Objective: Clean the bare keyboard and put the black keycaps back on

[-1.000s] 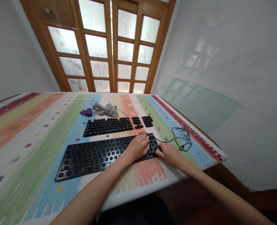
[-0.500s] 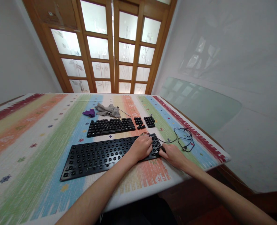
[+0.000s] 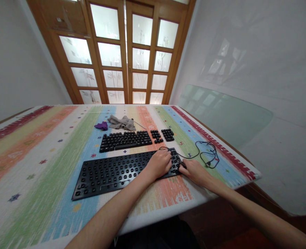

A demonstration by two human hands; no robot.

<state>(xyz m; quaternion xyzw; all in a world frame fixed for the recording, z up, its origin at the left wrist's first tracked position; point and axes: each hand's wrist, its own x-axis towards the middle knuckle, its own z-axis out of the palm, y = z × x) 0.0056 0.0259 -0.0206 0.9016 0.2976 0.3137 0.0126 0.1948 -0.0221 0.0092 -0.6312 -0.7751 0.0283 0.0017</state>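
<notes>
A black keyboard base point(image 3: 111, 171) without keycaps lies on the striped tablecloth point(image 3: 38, 166) near me. My left hand point(image 3: 159, 163) rests curled on its right end, fingers bent down onto the frame. At the base's right edge my right hand point(image 3: 194, 171) touches the corner with its fingertips pinched there; what they hold is too small to make out. Behind the base lie the removed black keycaps point(image 3: 127, 140), laid out in keyboard order in three groups.
A grey cloth point(image 3: 121, 122) and a small purple object point(image 3: 102, 125) lie beyond the keycaps. The keyboard's black cable point(image 3: 207, 152) is coiled at the right, close to the table's right edge. Wooden glazed doors stand behind the table.
Both hands stay at the keyboard base's right end. The view has shifted slightly, so everything sits a little further right in the picture.
</notes>
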